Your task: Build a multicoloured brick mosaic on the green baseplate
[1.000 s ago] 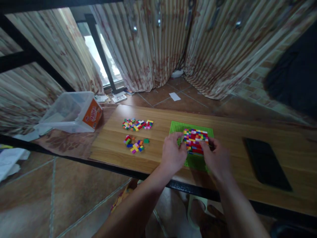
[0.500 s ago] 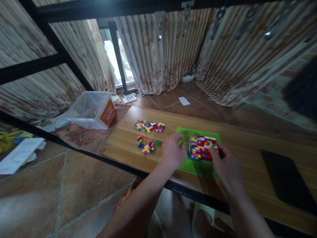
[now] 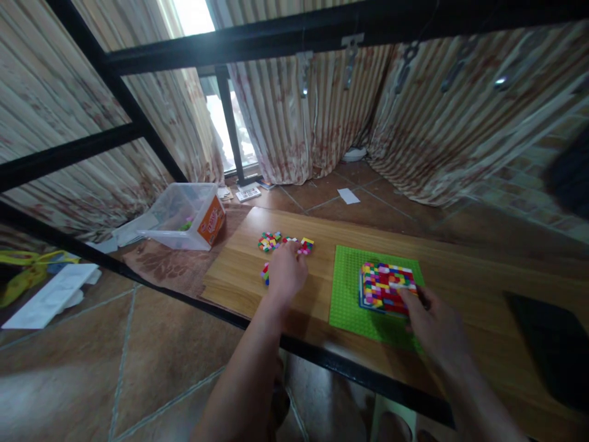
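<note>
My left hand [image 3: 288,269] is over the loose bricks on the left of the wooden table, its thumb and fingers a little apart; the fingertips are partly hidden. Close by its fingers lie bricks of many colours [image 3: 269,241], and it covers most of the nearer pile. My right hand [image 3: 436,320] grips the near right corner of a built block of toy bricks [image 3: 384,283], thumb on top and fingers at the side. The block has a multicoloured top and a dark blue and white lower edge. Beneath it lies a green baseplate [image 3: 345,288].
A clear plastic box [image 3: 184,215] with an orange label stands beyond the table's left end. At the right of the table [image 3: 317,310] lies a dark flat object [image 3: 543,344]. Black metal bars [image 3: 151,156] cross the view, with striped curtains behind.
My left hand has moved left from the baseplate's edge to the loose bricks. My right hand stays at the block's corner. The whole view has shifted slightly.
</note>
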Available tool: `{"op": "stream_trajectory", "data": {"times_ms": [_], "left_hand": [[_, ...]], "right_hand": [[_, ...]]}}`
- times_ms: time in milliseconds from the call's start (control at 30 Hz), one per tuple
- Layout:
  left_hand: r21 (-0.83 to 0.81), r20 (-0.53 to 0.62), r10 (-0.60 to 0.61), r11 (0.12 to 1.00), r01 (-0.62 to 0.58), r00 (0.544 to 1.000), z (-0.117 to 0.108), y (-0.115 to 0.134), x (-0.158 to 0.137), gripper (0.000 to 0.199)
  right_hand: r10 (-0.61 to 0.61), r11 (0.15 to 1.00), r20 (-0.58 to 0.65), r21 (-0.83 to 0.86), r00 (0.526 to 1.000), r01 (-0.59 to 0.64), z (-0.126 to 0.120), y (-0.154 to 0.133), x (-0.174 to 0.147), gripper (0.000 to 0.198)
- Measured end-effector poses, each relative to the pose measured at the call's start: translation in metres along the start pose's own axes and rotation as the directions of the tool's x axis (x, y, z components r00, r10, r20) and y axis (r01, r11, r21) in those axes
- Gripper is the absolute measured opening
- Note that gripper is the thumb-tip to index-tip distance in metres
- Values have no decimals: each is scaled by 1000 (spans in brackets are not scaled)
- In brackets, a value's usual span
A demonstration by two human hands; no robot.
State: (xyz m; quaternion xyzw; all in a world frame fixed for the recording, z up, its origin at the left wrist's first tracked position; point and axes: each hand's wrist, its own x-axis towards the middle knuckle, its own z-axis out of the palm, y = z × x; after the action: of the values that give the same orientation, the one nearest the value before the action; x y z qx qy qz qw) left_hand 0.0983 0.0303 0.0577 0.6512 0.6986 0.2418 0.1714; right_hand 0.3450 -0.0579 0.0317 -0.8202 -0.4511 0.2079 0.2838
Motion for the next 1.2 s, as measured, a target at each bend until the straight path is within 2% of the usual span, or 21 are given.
{"op": "stream_trajectory", "data": {"times_ms": [133, 233, 333, 433, 533, 600, 700, 767, 867, 933, 1200], "left_hand": [[15, -47, -133, 991, 134, 990, -14, -18, 13, 29], [18, -75, -209, 977, 211, 975, -25, -32, 21, 33], [-5, -91, -229, 973, 230, 969, -35, -50, 27, 35], [-37, 15, -218, 975, 219, 976, -47, -66, 27, 30], [-109, 187, -123, 984, 144, 975, -57, -77, 20, 28], [-150, 255, -57, 984, 98, 965, -60, -81, 15, 32], [-144, 326, -29, 986, 80, 945, -58, -83, 11, 36], [-69, 348, -47, 995, 75, 936, -54, -82, 10, 33], [67, 315, -85, 995, 67, 945, -49, -76, 11, 21], [96, 289, -86, 994, 60, 953, -48, -72, 11, 17], [-92, 258, -44, 993, 70, 965, -38, -62, 14, 31]], "right_hand": [[107, 991, 92, 64, 990, -114, -3, -7, -5, 61], [120, 989, 95, 72, 988, -127, -4, -11, -7, 60], [109, 991, 91, 61, 990, -115, -4, -12, -7, 57], [83, 993, 88, 74, 993, -90, -3, -10, -7, 55], [89, 991, 98, 95, 991, -98, -1, -11, -8, 54], [96, 990, 98, 94, 991, -105, -1, -12, -8, 53], [82, 994, 85, 68, 993, -88, -1, -15, -9, 51], [76, 995, 78, 55, 994, -80, -1, -15, -9, 50], [83, 993, 81, 73, 993, -89, -1, -14, -9, 51], [85, 993, 82, 80, 993, -92, -1, -13, -9, 52], [81, 994, 70, 65, 994, -86, -2, -14, -9, 48]]}}
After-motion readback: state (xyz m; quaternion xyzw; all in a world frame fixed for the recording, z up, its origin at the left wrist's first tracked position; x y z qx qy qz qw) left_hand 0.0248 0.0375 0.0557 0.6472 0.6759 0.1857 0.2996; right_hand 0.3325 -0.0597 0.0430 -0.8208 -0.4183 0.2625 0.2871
